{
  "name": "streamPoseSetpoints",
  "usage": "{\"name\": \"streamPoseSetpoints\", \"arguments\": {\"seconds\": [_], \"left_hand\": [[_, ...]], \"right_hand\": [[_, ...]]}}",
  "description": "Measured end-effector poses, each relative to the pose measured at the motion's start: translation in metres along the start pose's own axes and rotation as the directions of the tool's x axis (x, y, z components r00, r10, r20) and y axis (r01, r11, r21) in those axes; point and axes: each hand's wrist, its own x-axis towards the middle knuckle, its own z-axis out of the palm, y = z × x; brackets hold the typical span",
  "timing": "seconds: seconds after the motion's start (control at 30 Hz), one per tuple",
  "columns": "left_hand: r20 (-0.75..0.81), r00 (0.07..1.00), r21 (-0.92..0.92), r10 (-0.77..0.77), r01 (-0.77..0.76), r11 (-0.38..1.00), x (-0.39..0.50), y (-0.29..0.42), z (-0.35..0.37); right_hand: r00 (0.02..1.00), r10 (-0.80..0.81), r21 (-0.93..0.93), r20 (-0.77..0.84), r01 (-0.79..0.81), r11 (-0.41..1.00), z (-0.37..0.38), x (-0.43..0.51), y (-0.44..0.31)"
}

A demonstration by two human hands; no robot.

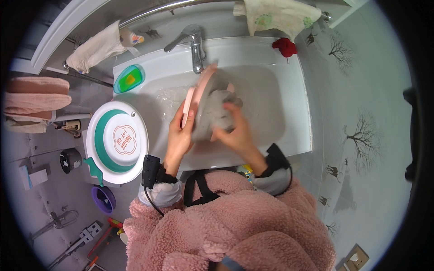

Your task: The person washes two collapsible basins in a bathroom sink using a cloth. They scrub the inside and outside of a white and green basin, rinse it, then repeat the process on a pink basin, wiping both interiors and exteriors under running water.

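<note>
My left hand [179,135] grips a pink-rimmed vessel [205,79] by the pink handle at its side. The vessel is tilted nearly on edge above the washbasin, below the faucet spout, with its greyish inner side turned right. My right hand [237,130], blurred by motion, is at that inner side. Thumb and fingers curve around a bunched grey item [220,106], which looks like a wet cloth. Blur hides its exact outline and part of the vessel's inside.
Cloudy water lies in the white washbasin [298,132] under the chrome faucet [196,50]. A soap dish [118,86] and a red cloth [284,47] sit on its rim. A white and green folding basin [95,111] stands left. Towels [281,15] hang on the rail behind.
</note>
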Motion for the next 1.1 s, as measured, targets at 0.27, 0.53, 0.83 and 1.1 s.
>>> {"name": "streamPoseSetpoints", "arguments": {"seconds": [0.27,0.53,0.83,1.1], "left_hand": [[0.019,0.994,-0.044,-0.104,0.105,0.994,0.000,0.005,-0.006],[0.003,0.997,-0.033,-0.083,0.083,0.996,-0.010,0.003,-0.016],[0.057,0.997,-0.021,-0.052,0.053,0.998,-0.020,-0.013,-0.020],[0.067,0.993,-0.090,-0.099,0.105,0.990,-0.002,-0.016,-0.013]], "right_hand": [[0.948,-0.316,-0.621,0.034,0.268,0.737,0.043,0.036,0.025],[0.969,0.232,-0.137,-0.083,-0.242,0.960,0.011,0.133,0.106],[0.978,-0.170,-0.299,-0.120,0.128,0.946,-0.001,0.041,0.043],[0.922,-0.352,-0.545,0.162,0.381,0.747,0.030,0.034,0.015]]}}
